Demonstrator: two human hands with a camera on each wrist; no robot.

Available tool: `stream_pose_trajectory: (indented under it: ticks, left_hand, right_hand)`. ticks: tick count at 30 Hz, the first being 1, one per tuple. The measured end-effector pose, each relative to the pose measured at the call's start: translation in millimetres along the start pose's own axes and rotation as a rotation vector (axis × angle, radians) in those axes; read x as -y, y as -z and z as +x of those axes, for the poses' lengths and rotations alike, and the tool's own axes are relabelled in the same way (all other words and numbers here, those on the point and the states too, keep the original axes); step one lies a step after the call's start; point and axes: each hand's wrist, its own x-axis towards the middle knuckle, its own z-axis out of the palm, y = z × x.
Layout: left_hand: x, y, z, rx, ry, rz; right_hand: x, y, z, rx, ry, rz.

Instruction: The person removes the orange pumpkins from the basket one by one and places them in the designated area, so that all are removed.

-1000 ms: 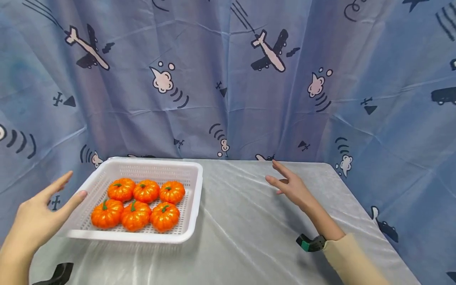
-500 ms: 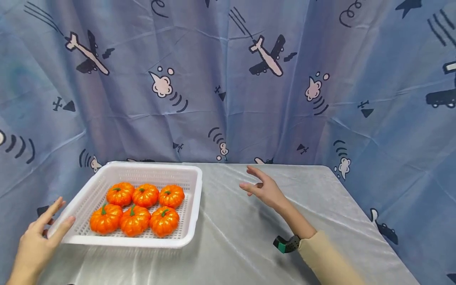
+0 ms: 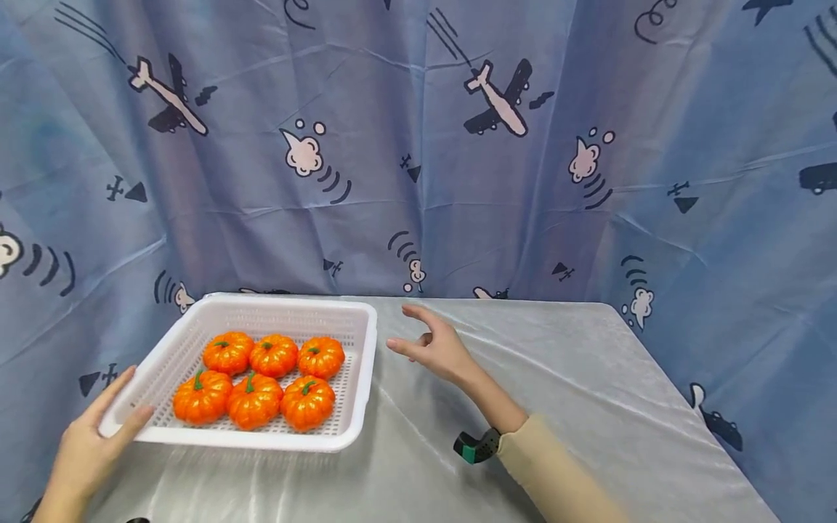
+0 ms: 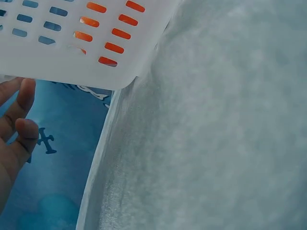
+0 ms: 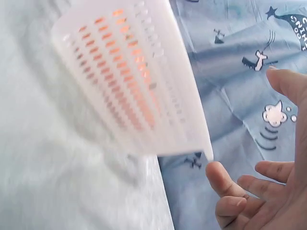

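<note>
A white perforated basket (image 3: 368,363) sits on the left part of the table and holds several small orange pumpkins (image 3: 255,401) with green stems. My left hand (image 3: 114,420) is at its front-left corner, thumb on the rim and straight fingers along the outer wall. In the left wrist view those fingers (image 4: 19,129) lie just beside the basket's corner (image 4: 72,43). My right hand (image 3: 420,340) hovers open a little to the right of the basket, not touching it. In the right wrist view its spread fingers (image 5: 268,194) face the basket's side wall (image 5: 129,81).
The table (image 3: 523,378) is covered with a shiny grey-white cloth. A blue curtain (image 3: 418,145) printed with planes hangs close behind and around it. The table's left edge (image 4: 98,158) runs right beside the basket.
My right hand has moved left across the table to near the basket's right wall. My left hand has dropped and closed in onto the basket's front-left corner.
</note>
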Motion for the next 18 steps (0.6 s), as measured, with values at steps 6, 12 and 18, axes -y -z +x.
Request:
stream_pose_trajectory:
  ticks: [6, 12, 18]
  left_hand:
    - [2.9, -3.0, -2.2, -0.012, -0.042, -0.078]
    - [4.6, -2.4, -2.2, -0.012, -0.06, -0.083]
    - [6.1, 0.4, -2.5, -0.006, -0.089, -0.083]
  right_hand:
    - [19, -24, 16, 0.004, 0.017, 0.042]
    - [39, -44, 31, 0.011, 0.041, 0.074]
    - [56, -62, 49, 0.007, 0.001, 0.125]
